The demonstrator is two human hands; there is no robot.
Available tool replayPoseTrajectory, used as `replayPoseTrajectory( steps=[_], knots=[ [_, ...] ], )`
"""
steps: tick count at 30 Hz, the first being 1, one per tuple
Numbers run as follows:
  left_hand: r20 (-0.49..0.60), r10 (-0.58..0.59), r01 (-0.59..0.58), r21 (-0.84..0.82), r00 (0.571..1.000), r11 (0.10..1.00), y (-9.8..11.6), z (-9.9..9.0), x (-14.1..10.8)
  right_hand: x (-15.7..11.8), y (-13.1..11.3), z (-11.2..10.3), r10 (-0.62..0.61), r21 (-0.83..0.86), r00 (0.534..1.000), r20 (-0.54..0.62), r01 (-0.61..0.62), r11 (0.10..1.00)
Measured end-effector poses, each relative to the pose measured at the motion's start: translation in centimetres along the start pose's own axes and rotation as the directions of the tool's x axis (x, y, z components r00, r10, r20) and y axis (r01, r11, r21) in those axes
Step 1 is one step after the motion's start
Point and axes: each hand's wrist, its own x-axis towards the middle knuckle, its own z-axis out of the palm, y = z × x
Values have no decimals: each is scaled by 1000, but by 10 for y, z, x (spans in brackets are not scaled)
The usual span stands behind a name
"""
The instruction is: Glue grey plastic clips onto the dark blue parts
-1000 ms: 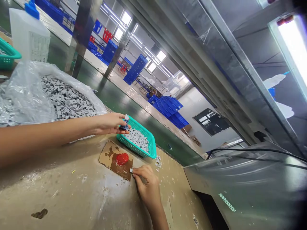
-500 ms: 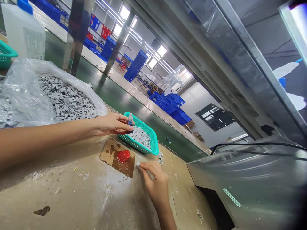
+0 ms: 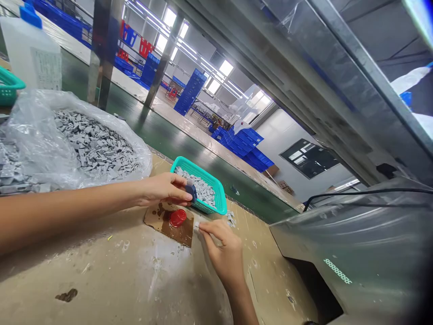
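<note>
At the far left, around ten o'clock from the left hand, a white translucent plastic bottle with a blue cap (image 3: 32, 56) stands behind a clear plastic bag (image 3: 43, 131) heaped with small grey plastic parts (image 3: 101, 149). The left hand (image 3: 165, 188) has its thumb and fingers closed about a dark-blue block with a grey tip (image 3: 191, 191), which sits at three o'clock from the palm, in front of the near side of the basket. At five o'clock from that hand, a flat brown cardboard piece with wet stains (image 3: 184, 236) lies on the tan bench (image 3: 118, 280), bearing a small red plastic cup (image 3: 178, 218). Almost at six o'clock below the block, just beside the cardboard's right edge, is a small pale grey piece (image 3: 197, 224), pinched narrowly in the fingertips of the right hand (image 3: 223, 246); whether it touches the bench cannot be told. At eleven o'clock from the right hand rests a green perforated plastic basket (image 3: 221, 201) of light grey parts (image 3: 204, 191); near twelve o'clock, loose light grey pieces (image 3: 230, 219) lie beside it.
</note>
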Motion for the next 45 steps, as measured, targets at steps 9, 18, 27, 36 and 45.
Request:
replayPoseTrajectory(
  steps=[9, 18, 27, 36, 45],
  knots=[
    [62, 103, -118, 320, 993, 940, -2, 11, -4, 0, -7, -3, 390, 453, 908, -151, -287, 844],
    [156, 169, -226, 515, 973, 827, -10, 29, -10, -3, -28, -5, 446, 605, 889, -106, -298, 738],
    [83, 224, -236, 472, 971, 849, -10, 36, -18, -8, -32, -5, 257, 518, 965, -50, -195, 833],
    [-64, 137, -137, 17, 988, 990, -12, 53, -18, -14, -33, 1, 149, 400, 987, 56, -159, 903],
    [-32, 244, -245, -225, 969, 943, 2, 17, 2, -1, 7, 6, 267, 482, 964, -12, -228, 846]
  ],
)
